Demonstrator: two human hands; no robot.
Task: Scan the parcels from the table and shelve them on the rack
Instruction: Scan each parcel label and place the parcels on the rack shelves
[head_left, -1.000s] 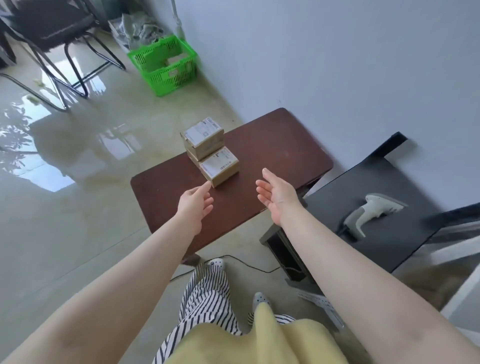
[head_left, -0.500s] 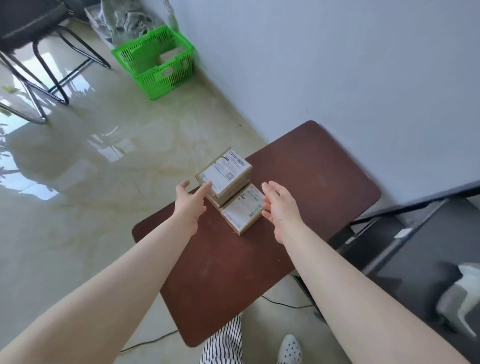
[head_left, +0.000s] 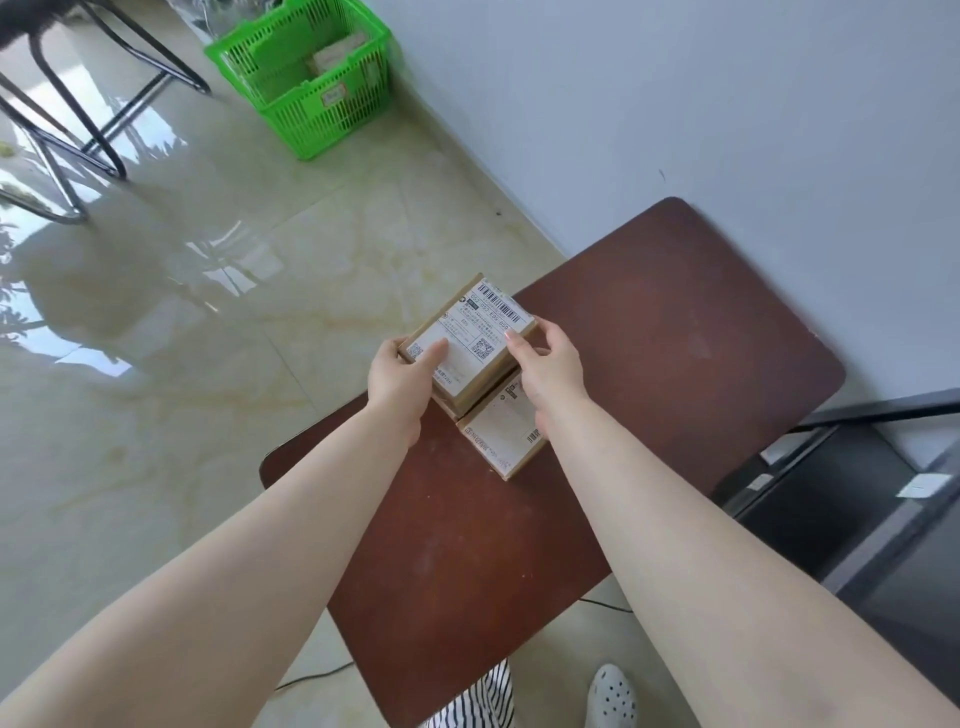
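Mid-frame, I'm gripping the top parcel (head_left: 470, 340) between my left hand (head_left: 402, 382) and right hand (head_left: 545, 369); a second parcel (head_left: 504, 434) is lying lower right on the table (head_left: 675, 364).

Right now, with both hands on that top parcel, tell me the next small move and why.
Probably lift the top parcel straight up. The left hand and right hand grip its opposite sides, and it rests on another parcel, with a third parcel close beside.

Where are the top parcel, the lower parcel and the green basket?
top parcel (head_left: 470, 332), head view, on its white label.
lower parcel (head_left: 506, 431), head view, on its label.
green basket (head_left: 317, 122), head view, on its front wall.
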